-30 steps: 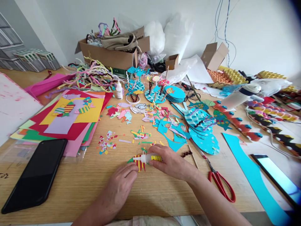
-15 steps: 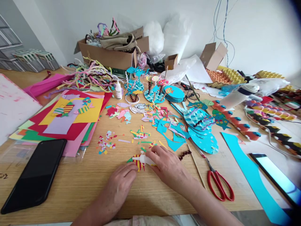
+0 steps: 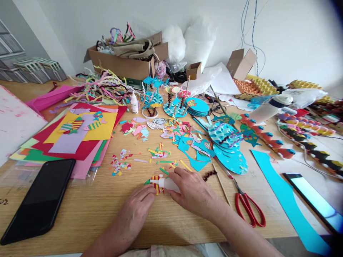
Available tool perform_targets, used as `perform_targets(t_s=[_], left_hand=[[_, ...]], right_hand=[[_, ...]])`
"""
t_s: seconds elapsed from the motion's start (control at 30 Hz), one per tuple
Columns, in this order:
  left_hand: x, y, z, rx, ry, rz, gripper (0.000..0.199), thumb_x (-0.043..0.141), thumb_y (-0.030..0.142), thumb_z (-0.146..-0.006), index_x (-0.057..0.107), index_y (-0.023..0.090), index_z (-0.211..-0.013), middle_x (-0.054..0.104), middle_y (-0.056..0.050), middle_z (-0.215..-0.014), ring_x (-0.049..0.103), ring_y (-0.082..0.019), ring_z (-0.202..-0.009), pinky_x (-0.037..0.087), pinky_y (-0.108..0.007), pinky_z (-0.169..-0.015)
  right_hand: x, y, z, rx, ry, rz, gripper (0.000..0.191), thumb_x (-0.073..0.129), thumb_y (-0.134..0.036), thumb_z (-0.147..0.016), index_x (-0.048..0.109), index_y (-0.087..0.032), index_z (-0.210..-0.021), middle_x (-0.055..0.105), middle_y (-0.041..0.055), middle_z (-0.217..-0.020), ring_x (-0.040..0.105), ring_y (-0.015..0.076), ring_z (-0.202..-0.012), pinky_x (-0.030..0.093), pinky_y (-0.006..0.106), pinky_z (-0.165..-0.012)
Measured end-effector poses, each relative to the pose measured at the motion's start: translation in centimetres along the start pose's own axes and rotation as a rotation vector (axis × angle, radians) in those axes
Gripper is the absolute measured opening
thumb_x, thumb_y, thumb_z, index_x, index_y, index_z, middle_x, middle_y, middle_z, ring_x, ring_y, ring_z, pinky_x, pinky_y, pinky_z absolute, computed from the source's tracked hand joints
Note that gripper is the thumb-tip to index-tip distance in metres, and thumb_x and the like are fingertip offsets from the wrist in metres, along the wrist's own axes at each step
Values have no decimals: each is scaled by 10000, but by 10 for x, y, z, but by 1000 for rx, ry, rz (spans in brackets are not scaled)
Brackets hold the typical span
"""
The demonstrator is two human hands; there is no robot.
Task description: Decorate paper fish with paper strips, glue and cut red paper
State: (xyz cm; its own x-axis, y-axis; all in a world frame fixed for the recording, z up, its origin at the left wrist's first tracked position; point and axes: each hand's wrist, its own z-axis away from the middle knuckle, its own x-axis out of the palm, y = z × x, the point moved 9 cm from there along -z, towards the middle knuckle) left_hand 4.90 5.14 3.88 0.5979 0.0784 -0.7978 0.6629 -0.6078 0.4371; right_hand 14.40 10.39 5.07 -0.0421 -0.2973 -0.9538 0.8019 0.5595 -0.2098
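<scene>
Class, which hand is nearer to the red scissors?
Right. The right hand is a short way to the left of the scissors; the left hand is farther left, at the striped fish.

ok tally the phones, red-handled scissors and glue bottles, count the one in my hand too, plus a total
Phones: 2 (dark phone on the left, lit phone on the right)
Red-handled scissors: 1
Glue bottles: 2 (held bottle in your right hand, standing bottle farther back)
Total: 5
</scene>
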Motion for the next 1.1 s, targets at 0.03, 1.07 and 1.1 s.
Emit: perform_targets(t_s=[0.03, 1.07, 1.1], left_hand=[[-1, 0, 0, 1, 5, 0, 333, 296, 35, -880, 598, 176, -869, 697, -36, -895, 653, -147, -898, 557, -293, -818], [-3, 1, -2, 2, 7, 13, 344, 288, 52, -890, 607, 163, -827, 697, -62, -856, 659, -157, -849, 562, -289, -790], [-3, 1, -2, 3, 10, 12, 340, 291, 56, -891, 608, 161, -827, 697, -64, -858, 659, -159, -851, 562, -290, -790]], right_hand=[[2, 1, 0, 6, -13, -12, 203, 496, -347, -845, 572, -187, -945, 586, 65, -942, 587, 215, -829, 417, 304, -676], [-2, -1, -2, 17, 54, 15, 179, 513, -290, -850, 560, -196, -994, 590, 65, -938, 539, 228, -870, 401, 316, -701], [-2, -1, -2, 11, 61, 16, 160, 517, -286, -847, 564, -203, -975, 584, 61, -936, 533, 222, -866, 396, 310, -699]])
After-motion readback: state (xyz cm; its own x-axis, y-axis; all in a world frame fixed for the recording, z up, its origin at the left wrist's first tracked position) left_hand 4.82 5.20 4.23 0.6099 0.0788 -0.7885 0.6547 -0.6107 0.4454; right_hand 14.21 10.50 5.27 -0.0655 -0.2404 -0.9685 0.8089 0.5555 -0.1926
